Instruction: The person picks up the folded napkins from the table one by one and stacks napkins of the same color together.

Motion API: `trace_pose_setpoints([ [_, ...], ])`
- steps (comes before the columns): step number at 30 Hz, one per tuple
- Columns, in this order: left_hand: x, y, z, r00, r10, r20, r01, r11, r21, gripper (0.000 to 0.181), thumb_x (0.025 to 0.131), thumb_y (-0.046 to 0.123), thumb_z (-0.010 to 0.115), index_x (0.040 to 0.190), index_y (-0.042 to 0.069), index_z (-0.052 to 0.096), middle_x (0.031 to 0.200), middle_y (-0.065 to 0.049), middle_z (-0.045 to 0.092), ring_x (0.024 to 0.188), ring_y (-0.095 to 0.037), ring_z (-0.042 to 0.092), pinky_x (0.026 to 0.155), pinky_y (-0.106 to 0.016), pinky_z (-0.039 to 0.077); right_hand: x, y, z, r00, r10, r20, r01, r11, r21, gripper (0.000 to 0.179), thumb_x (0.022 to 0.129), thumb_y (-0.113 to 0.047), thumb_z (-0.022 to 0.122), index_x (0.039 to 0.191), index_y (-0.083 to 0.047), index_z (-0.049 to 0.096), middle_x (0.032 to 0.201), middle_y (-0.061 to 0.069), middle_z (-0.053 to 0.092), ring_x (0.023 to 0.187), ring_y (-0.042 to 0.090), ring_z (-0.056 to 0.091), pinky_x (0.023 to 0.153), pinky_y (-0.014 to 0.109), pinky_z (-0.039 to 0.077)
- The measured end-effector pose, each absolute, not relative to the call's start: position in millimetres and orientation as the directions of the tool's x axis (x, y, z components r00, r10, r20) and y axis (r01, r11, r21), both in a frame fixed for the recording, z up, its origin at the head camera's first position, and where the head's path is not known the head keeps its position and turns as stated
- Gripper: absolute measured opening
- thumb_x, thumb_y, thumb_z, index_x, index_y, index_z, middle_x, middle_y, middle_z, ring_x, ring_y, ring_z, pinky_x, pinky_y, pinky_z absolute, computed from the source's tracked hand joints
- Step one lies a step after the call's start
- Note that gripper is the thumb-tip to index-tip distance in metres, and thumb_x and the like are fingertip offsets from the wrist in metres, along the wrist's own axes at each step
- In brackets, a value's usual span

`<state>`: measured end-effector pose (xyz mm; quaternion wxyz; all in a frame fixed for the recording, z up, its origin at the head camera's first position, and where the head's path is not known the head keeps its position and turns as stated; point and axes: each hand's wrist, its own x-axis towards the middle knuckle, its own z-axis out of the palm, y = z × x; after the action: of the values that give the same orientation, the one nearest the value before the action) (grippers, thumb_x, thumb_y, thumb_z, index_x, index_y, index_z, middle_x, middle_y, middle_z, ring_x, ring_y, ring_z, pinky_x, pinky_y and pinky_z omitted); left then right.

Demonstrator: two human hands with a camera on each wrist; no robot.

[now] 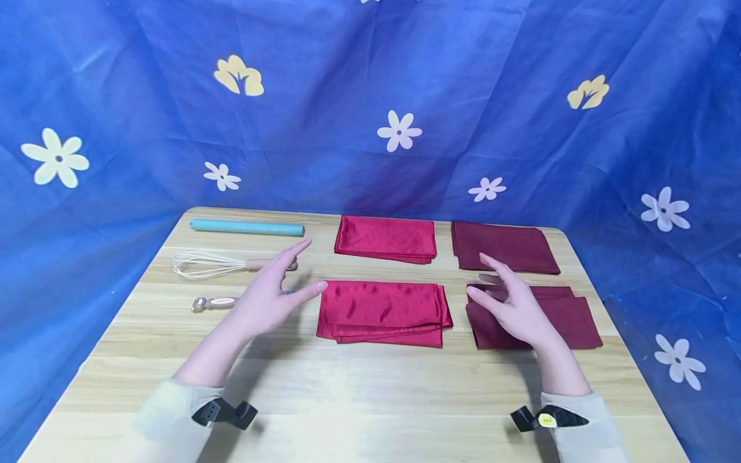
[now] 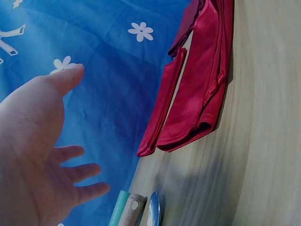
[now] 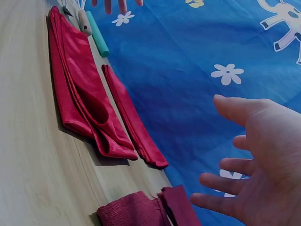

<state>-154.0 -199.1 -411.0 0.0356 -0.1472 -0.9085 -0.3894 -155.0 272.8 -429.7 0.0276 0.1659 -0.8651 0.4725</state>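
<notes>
My left hand [image 1: 267,299] hovers open over the left side, fingers and thumb spread, holding nothing. Beneath it lie a whisk [image 1: 211,263] and a beige-handled tool [image 1: 222,303] with a metal end, partly hidden by the hand. The tool's shiny rounded end [image 2: 154,210] shows in the left wrist view. My right hand [image 1: 517,308] is spread above the near maroon folded cloth [image 1: 570,325], also holding nothing. A far maroon cloth [image 1: 503,246] lies behind it. Between the hands are two shiny red folded cloths, one near [image 1: 382,308], one far [image 1: 386,236].
A teal cylinder [image 1: 249,227] lies along the far left of the wooden table [image 1: 347,399]. Blue flowered fabric [image 1: 324,128] hangs behind the table and down both sides. A dark wrist device [image 1: 226,413] is strapped over each sleeve.
</notes>
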Motion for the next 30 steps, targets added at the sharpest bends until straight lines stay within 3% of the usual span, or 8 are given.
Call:
trace_pose_setpoints([
  [6,-155,-196,-417,-0.961,0.243,0.129,0.252,0.591,0.766,0.089,0.095,0.055,0.076,0.168,0.033,0.029,0.17,-0.005,0.034,0.146,-0.043,0.044,0.11,-0.064,0.044,-157,271,-436,-0.948,-0.273,0.165,-0.28,0.469,-0.838,0.073,0.1,-0.019,0.077,0.163,-0.012,0.04,0.162,0.011,0.045,0.129,0.042,0.062,0.098,0.037,0.056],
  [10,-155,-192,-422,-0.969,0.232,0.087,0.206,0.557,0.805,0.089,0.094,0.054,0.078,0.167,0.032,0.032,0.168,-0.012,0.037,0.142,-0.046,0.049,0.109,-0.062,0.046,-158,270,-440,-0.952,-0.275,0.133,-0.251,0.46,-0.852,0.072,0.1,-0.018,0.077,0.162,-0.01,0.04,0.162,0.013,0.045,0.13,0.04,0.062,0.097,0.03,0.055],
  [14,-154,-189,-428,-0.969,0.24,0.054,0.179,0.538,0.824,0.088,0.094,0.052,0.079,0.167,0.03,0.033,0.164,-0.02,0.041,0.138,-0.047,0.052,0.111,-0.06,0.045,-159,266,-446,-0.954,-0.281,0.101,-0.223,0.449,-0.865,0.072,0.1,-0.017,0.077,0.162,-0.008,0.04,0.16,0.02,0.046,0.129,0.042,0.062,0.097,0.031,0.056],
  [22,-152,-181,-436,-0.966,0.255,0.034,0.174,0.552,0.815,0.086,0.095,0.048,0.079,0.165,0.022,0.037,0.157,-0.026,0.048,0.131,-0.047,0.059,0.109,-0.061,0.047,-159,254,-457,-0.945,-0.318,0.079,-0.229,0.469,-0.853,0.071,0.101,-0.017,0.076,0.16,0.0,0.039,0.155,0.028,0.048,0.124,0.042,0.065,0.097,0.05,0.057],
  [30,-151,-173,-443,-0.971,0.237,-0.032,0.114,0.578,0.808,0.082,0.096,0.042,0.08,0.162,0.015,0.041,0.155,-0.027,0.05,0.133,-0.045,0.058,0.113,-0.062,0.042,-158,238,-460,-0.951,-0.307,0.029,-0.195,0.525,-0.829,0.077,0.098,-0.021,0.08,0.159,0.002,0.039,0.146,0.027,0.058,0.114,0.032,0.071,0.095,0.049,0.058],
])
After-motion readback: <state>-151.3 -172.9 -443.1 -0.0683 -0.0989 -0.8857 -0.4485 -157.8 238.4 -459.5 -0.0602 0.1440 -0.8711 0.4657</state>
